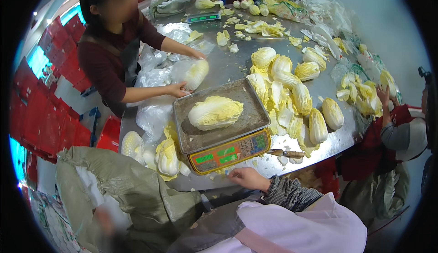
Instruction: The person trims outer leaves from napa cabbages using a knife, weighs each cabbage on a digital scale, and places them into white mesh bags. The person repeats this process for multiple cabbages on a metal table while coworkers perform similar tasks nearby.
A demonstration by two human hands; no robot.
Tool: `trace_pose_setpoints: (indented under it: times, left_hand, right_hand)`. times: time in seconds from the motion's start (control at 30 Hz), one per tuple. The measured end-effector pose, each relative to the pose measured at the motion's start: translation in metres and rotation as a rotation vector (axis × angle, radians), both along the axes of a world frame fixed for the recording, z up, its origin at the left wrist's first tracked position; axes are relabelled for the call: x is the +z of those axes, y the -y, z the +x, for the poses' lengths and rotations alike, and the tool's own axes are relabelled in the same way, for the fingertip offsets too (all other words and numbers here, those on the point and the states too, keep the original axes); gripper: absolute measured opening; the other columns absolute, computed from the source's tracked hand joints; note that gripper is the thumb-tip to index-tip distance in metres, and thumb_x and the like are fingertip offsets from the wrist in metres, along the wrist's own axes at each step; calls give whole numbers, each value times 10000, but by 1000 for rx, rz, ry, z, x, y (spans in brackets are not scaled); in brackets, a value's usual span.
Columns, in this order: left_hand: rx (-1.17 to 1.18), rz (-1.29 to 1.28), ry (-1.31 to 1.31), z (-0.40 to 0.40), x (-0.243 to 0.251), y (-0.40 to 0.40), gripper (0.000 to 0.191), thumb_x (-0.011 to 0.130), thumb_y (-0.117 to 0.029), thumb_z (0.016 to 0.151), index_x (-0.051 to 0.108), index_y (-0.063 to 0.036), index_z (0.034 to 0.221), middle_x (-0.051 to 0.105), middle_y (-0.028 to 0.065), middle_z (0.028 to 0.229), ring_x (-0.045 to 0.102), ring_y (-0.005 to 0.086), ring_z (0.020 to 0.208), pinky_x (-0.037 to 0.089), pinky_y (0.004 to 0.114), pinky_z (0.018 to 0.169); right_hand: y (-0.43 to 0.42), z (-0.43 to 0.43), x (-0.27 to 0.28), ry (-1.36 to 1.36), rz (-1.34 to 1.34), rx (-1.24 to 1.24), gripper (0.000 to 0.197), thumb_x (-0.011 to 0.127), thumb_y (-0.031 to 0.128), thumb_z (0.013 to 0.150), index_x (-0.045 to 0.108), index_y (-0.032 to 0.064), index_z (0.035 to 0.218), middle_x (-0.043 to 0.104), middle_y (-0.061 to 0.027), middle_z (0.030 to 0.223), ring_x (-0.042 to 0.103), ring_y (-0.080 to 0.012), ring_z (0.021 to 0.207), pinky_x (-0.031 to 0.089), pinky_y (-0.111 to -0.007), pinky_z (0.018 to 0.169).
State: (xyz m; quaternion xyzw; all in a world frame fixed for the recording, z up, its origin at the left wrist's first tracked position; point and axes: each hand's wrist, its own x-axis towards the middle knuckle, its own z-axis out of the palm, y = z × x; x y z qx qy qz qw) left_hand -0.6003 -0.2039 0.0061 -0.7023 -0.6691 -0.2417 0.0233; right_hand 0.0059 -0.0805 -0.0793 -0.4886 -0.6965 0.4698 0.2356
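Observation:
My right hand (249,178), in a checked sleeve, is at the table's near edge just below the scale, its fingers loosely curled and nothing visible in them. Motion blurs my left hand (104,219) at the lower left, over an olive woven sack (150,184). A blurred white thing (120,218) is against that hand; I cannot tell whether it is gripped. Before me a napa cabbage (215,112) lies on the metal tray (224,143) of a yellow digital scale (230,155). A knife with a wooden handle (290,154) lies to the scale's right.
Across the table, a co-worker's hands (181,89) hold a bagged cabbage (197,74). Trimmed cabbages (302,99) and loose leaves pile right of the scale. A netted cabbage (132,146) and a leafy one (168,160) lie left. A second scale (203,17) stands farther back.

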Motion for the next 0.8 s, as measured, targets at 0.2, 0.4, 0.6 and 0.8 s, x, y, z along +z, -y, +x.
trace_pose_setpoints:
  times: [0.2,0.4,0.6,0.8]
  left_hand:
    - [156,-139,-4,61,61,9,84,492,-33,830,471,-11,908,485,134,856,476,259,764,416,341,717]
    - [9,-19,600,213,190,21,133,602,-110,866,547,-22,948,573,152,960,539,226,871,435,325,824]
    - [-361,445,543,341,129,-80,204,582,-218,859,486,-39,875,427,70,877,435,186,782,380,345,725]
    - [-475,396,1047,377,90,-124,906,811,-373,676,283,-33,1329,401,119,1242,475,226,1065,414,340,888]
  right_hand:
    - [6,-10,-5,76,-4,86,233,564,289,838,660,117,963,667,-132,888,633,-327,806,498,-403,725]
    - [-11,-53,92,-532,-351,482,285,630,213,890,591,20,1095,606,0,950,531,-61,894,452,-222,785]
    - [-9,-125,179,-1073,-179,522,318,636,74,846,477,37,1119,528,28,879,478,-20,764,391,-172,630]
    - [-38,-72,194,-762,627,151,236,637,77,820,606,30,1049,590,-89,1051,588,-209,945,466,-293,798]
